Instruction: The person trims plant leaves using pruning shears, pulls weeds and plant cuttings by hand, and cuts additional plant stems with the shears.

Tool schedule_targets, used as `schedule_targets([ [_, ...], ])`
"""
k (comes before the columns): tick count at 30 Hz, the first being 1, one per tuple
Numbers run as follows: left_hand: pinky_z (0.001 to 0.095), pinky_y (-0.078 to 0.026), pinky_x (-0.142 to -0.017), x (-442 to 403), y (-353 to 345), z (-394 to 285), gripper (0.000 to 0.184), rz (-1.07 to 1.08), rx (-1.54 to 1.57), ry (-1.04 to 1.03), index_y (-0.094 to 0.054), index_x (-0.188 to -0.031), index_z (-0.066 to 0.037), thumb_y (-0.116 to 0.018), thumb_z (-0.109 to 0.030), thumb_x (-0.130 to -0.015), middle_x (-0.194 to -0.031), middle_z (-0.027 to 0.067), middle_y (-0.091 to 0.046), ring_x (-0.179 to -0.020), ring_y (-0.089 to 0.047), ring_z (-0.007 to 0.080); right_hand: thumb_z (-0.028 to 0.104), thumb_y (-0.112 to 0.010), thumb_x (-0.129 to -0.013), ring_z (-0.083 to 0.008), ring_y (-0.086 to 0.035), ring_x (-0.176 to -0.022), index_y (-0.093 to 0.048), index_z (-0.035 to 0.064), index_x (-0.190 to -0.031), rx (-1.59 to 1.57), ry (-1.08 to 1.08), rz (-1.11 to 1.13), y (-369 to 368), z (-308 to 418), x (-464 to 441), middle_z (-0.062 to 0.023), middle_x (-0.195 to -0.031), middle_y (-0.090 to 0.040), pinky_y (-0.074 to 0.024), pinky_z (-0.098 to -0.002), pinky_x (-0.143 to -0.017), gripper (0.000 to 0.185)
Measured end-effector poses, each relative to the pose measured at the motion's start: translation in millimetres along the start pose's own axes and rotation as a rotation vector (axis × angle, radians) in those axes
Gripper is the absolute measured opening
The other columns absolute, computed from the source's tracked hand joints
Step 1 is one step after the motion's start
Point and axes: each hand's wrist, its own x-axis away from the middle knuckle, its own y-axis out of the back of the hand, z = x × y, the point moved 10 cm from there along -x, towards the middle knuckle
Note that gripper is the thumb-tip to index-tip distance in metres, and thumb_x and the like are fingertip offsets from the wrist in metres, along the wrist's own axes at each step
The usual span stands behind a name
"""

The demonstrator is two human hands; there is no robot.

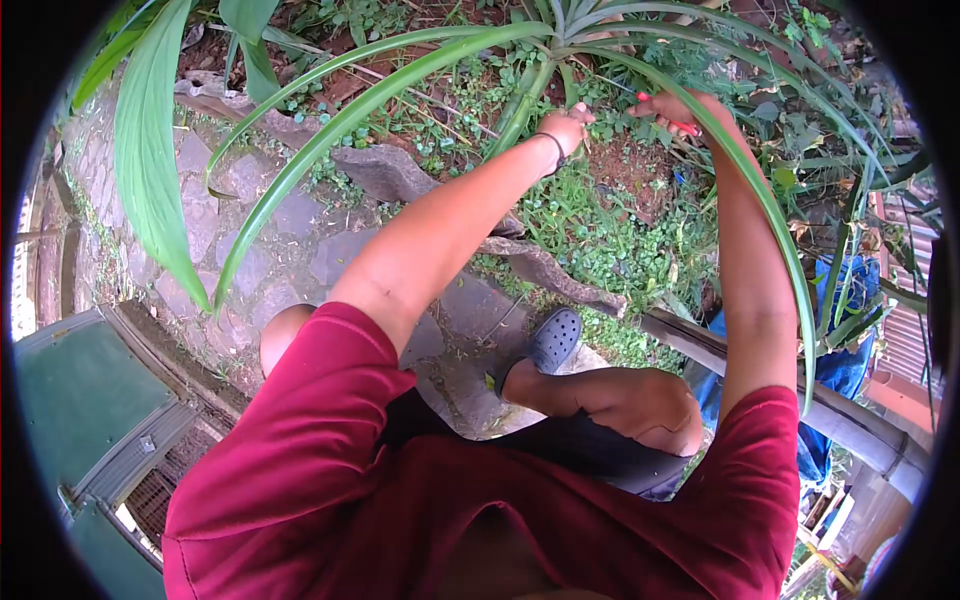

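Now: L hand [567, 128] fingers curled, can't tell on what, nr base of long-leaf plant [562, 40] | R hand [668, 108] gripping red tool [688, 129], R of plant base | weeds [640, 250] on near side of both hands

A plant [563, 32] is arching its leaves left and right over a garden bed [625, 180]; stone edging [385, 173] is running along the near-left edge, with a paved path [475, 305] lying beyond, a clog [556, 340] resting there; a tarp [852, 370] is sitting right.
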Motion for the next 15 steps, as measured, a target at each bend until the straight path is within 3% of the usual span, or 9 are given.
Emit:
schedule_targets([
  [2, 0.0294, -0.044, -0.059, 4, 3, 3, 0.042, 0.024, 0.024, 0.005, -0.068, -0.107, -0.015, -0.042, -0.047, -0.101, -0.081, 0.0007, -0.054, -0.062, -0.047, 0.0128, 0.051, -0.07, -0.083, -0.006, -0.038, -0.043, -0.054, 0.0158, -0.092, -0.088, -0.059, 0.315, -31, -1, -29, 0.0056, -0.062, -0.047, -0.0341, -0.0216, -0.038, 0.04],
  [3, 0.029, -0.044, -0.06, 6, 3, 5, 0.044, 0.048, 0.048, 0.015, -0.068, -0.106, -0.015, -0.041, -0.049, -0.1, -0.082, 0.0005, -0.054, -0.063, -0.047, 0.0124, 0.047, -0.069, -0.085, -0.0047, -0.045, -0.046, -0.055, 0.0124, -0.084, -0.09, -0.057, 0.295, -25, 13, -21, 0.0062, -0.064, -0.052, -0.0396, -0.0211, -0.041, 0.038],
  [7, 0.0284, -0.043, -0.061, 24, 1, -3, 0.044, 0.12, 0.186, 0.087, -0.067, -0.106, -0.016, -0.041, -0.051, -0.1, -0.079, -0.0023, -0.05, -0.068, -0.045, 0.0105, 0.051, -0.074, -0.08, -0.0067, -0.051, -0.048, -0.057, 0.0119, -0.085, -0.014, -0.077, 0.415, -33, 32, -16, 0.0043, -0.065, -0.054, -0.0444, -0.0248, -0.041, 0.043],
  [15, 0.0281, -0.04, -0.058, 31, 0, 4, 0.042, 0.267, 0.462, 0.115, -0.062, -0.108, -0.014, -0.038, -0.048, -0.102, -0.073, -0.0032, -0.045, -0.06, -0.04, 0.0105, 0.05, -0.075, -0.079, -0.0088, -0.057, -0.05, -0.062, 0.0104, -0.088, -0.068, -0.106, 0.393, -40, 39, -33, 0.0018, -0.067, -0.061, -0.0477, -0.0248, -0.043, 0.043],
])
